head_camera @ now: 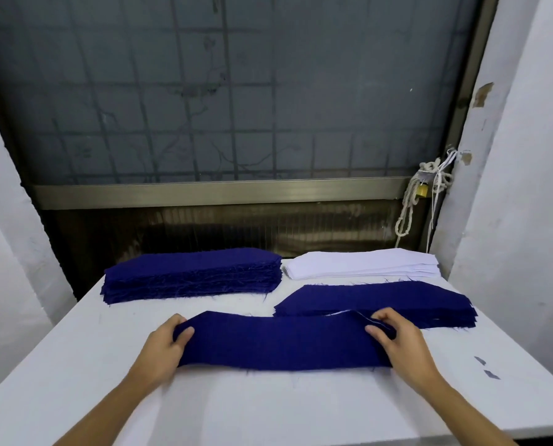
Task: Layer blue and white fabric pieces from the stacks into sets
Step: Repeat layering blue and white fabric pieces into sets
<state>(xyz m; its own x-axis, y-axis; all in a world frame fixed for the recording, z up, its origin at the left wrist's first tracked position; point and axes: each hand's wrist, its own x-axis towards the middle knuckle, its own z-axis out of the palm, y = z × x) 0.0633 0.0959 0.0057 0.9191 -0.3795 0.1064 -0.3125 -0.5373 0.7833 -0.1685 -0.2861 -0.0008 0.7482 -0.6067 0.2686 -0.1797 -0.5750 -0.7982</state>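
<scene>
With left hand (164, 346) and right hand (400, 344), grips both short ends of the blue fabric piece (278, 342); holds it on the surface (268, 410), long axis left to right, just before a blue pile (381, 297).

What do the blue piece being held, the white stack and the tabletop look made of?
Blue piece: matte woven cloth; loose threads fray from its edges. White stack: thin, smooth layers with clean edges, perhaps lining or interfacing; fibre unclear. Tabletop: flat matte white surface with faint marks, possibly laminate or painted board.
</scene>
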